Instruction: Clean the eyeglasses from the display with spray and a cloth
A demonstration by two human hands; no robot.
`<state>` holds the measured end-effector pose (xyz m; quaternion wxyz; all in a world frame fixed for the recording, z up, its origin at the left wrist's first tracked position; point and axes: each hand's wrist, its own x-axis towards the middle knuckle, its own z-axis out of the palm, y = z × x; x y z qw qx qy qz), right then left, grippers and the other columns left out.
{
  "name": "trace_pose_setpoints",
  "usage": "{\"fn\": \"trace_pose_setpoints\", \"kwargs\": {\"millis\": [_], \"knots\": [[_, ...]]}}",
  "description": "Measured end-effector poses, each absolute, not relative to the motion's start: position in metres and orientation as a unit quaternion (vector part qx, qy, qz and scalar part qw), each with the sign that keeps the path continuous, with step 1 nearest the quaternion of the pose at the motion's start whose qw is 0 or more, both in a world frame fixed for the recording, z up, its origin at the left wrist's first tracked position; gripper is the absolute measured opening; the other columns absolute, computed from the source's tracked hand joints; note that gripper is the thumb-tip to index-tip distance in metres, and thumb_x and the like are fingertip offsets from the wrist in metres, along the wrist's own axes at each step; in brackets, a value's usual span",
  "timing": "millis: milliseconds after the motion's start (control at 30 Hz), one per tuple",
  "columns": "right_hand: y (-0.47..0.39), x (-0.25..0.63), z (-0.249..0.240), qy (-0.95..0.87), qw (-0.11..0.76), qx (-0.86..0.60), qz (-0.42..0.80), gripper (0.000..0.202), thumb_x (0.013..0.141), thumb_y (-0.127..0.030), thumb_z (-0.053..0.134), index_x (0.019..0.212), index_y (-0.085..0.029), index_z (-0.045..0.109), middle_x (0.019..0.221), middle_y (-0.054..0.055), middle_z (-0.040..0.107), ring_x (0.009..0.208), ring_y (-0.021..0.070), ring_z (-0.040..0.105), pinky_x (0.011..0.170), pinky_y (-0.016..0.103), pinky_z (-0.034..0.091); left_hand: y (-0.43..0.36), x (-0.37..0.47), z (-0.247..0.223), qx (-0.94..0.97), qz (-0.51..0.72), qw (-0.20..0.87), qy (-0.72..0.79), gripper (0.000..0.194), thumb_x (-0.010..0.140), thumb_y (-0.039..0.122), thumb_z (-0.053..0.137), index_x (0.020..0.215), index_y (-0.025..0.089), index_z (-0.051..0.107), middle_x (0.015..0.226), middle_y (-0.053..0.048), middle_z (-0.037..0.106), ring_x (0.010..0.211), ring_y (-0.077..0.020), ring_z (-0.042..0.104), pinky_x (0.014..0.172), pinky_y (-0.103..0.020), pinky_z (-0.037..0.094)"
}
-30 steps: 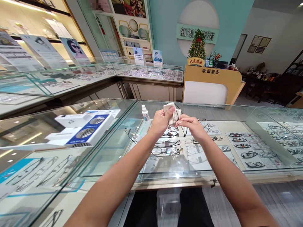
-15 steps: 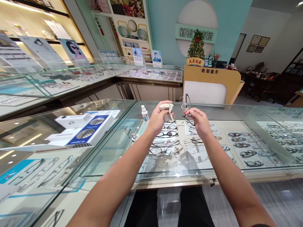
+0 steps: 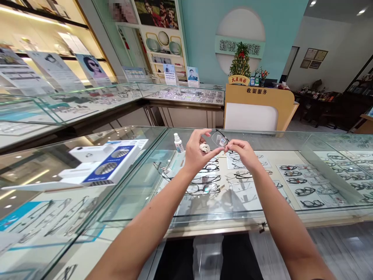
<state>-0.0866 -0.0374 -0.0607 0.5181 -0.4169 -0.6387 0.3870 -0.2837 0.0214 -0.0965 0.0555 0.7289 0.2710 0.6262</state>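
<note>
Above the glass counter, my left hand (image 3: 196, 151) curls round a bunched cream cloth (image 3: 205, 147), its thumb reaching toward the glasses. My right hand (image 3: 242, 153) pinches a pair of thin-framed glasses (image 3: 219, 138) at their lower right edge. A clear lens with a small printed label faces me between the two hands. The tip of my left thumb is beside my right fingertips; whether it touches the frame I cannot tell. A white spray bottle (image 3: 178, 143) stands on the counter to the left of my left hand.
Rows of glasses lie under the glass counter (image 3: 140, 171). White and blue boxes (image 3: 109, 163) sit on the left part. Another pair of glasses (image 3: 161, 171) is left of my left forearm. A yellow cash desk (image 3: 291, 102) stands beyond the counter.
My left hand has turned and opened its thumb toward the glasses, with the cloth now bunched in the palm. The glasses have tilted and come closer to my left hand.
</note>
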Motion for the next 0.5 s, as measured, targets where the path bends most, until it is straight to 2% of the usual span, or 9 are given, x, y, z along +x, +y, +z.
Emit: {"fn": "trace_pose_setpoints", "kwargs": {"millis": [100,167,367,500], "knots": [[-0.037,-0.085,-0.06,-0.647,0.505,-0.419,0.388,0.024,0.081,-0.042,0.065,0.067,-0.023,0.07,0.076,0.001,0.069,0.084,0.0203,0.06,0.089,0.036,0.043,0.026,-0.284,-0.1,0.76,0.607,0.014,0.232,0.067,0.09,0.065,0.082,0.138,0.022,0.065,0.125,-0.01,0.074,0.072,-0.0131,0.062,0.079,-0.033,0.058],[-0.038,-0.085,-0.059,-0.651,0.502,-0.413,0.392,0.025,0.081,-0.042,0.064,0.066,-0.023,0.069,0.076,0.001,0.069,0.084,0.0202,0.059,0.089,0.036,0.043,0.027,-0.284,-0.101,0.77,0.602,-0.006,0.209,0.063,0.093,0.059,0.082,0.141,0.022,0.065,0.13,-0.011,0.075,0.068,-0.0119,0.063,0.081,-0.034,0.059],[-0.04,-0.081,-0.057,-0.658,0.487,-0.397,0.415,0.023,0.082,-0.04,0.065,0.066,-0.024,0.068,0.075,0.0,0.068,0.084,0.02,0.06,0.09,0.036,0.043,0.022,-0.287,-0.094,0.784,0.588,0.013,0.199,0.061,0.093,0.055,0.083,0.141,0.023,0.065,0.13,-0.011,0.079,0.07,-0.0126,0.068,0.072,-0.028,0.059],[-0.041,-0.075,-0.049,-0.67,0.461,-0.384,0.437,0.025,0.084,-0.04,0.067,0.066,-0.024,0.069,0.074,0.001,0.069,0.083,0.019,0.06,0.091,0.037,0.044,0.012,-0.288,-0.085,0.787,0.582,0.058,0.195,0.06,0.087,0.056,0.088,0.133,0.022,0.067,0.12,-0.009,0.08,0.071,-0.0122,0.069,0.062,-0.024,0.055]]}}
